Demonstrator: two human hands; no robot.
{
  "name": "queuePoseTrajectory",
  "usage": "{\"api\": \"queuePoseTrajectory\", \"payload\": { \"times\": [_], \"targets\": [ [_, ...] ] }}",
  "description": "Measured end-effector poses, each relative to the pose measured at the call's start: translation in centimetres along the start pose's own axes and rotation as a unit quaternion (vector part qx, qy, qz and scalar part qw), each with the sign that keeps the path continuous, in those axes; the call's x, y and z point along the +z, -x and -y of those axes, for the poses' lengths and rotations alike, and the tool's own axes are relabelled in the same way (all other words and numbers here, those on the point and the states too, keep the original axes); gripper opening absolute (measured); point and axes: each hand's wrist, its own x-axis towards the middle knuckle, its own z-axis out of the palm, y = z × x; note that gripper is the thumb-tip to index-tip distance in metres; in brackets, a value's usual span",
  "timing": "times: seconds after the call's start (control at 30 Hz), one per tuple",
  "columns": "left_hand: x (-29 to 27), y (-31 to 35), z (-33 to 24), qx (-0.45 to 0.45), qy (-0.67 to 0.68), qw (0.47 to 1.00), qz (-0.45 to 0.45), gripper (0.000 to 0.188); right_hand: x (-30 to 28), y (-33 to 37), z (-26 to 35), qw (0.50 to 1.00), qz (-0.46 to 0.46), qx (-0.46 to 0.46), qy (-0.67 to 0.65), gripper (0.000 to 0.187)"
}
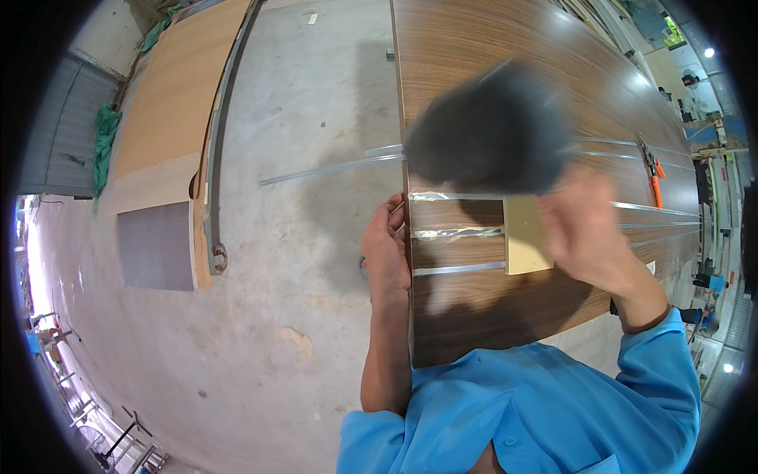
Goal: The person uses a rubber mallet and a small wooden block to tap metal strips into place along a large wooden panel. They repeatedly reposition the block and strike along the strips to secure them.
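A large brown wood-grain panel (474, 316) lies in front of me, its left edge running away from me. My left hand (387, 253) is at that edge, its fingers curled against the side. Raised over the panel, my right hand (580, 225) grips a black mallet (489, 130); both are smeared by motion, and the handle is hidden. Below the mallet, a pale yellow rectangular block (525, 237) rests flat on the panel. Clear shiny strips (458, 270) run across the surface, some passing beneath the block.
Cutters with orange handles (655, 178) lie on the panel's right side. Thin clear strips (332, 168) stick out past the left edge over the concrete floor (276, 237). Farther left stands a low rack with brown sheet board (181, 95) and a grey panel (155, 246).
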Motion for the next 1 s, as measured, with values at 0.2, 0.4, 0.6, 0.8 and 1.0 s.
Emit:
{"api": "queuePoseTrajectory", "payload": {
  "times": [0.2, 0.4, 0.6, 0.8, 1.0],
  "targets": [
    [-0.2, 0.2, 0.0, -0.013, -0.024, 0.999, -0.020, 0.047, 2.6, -0.4, -2.3, 0.998, -0.018, 0.017, -0.063, 0.035],
    [0.5, 0.4, -0.6, -0.015, 0.008, 1.000, -0.025, 0.043, -0.6, -0.2, -0.7, 0.994, -0.091, 0.052, -0.030, 0.032],
    [1.7, 0.7, -1.4, 0.003, -0.022, 1.000, -0.008, 0.044, 5.0, 0.0, -2.7, 0.993, 0.014, 0.041, -0.110, 0.031],
    [1.7, 0.7, -1.1, 0.023, -0.088, 0.996, 0.004, 0.039, 2.1, 1.2, -5.9, 0.951, -0.117, 0.156, -0.240, 0.027],
    [1.4, -0.4, -0.8, 0.071, -0.206, 0.976, 0.002, 0.037, 3.7, 3.2, -6.2, 0.863, -0.114, 0.312, -0.380, 0.022]
  ]
}}
